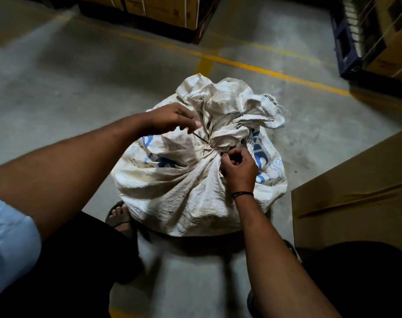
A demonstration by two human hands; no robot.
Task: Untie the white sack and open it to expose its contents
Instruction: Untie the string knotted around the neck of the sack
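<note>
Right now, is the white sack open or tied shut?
Tied shut. A dark string cinches the white sack at its neck; the left hand and right hand pinch it.

Nothing reads in full. The white sack [186, 191] carries blue print: big bold blue letters [262, 157] on its right side, cut off by folds, w/ lines of small blue lettering [276, 172] beside them toward the sack's right edge, too small & skewed to read. Fine blue print [135, 156] on the sack's left side, approx same style, also unreadable. The cardboard box [158, 5] at the top edge of view has a small dark printed mark [176, 12], blurred. The box in top right corner [399, 49] bears a dark label patch [396, 10], illegible. The floor [69, 88] has yellow painted lines [252, 67] as markings
</note>
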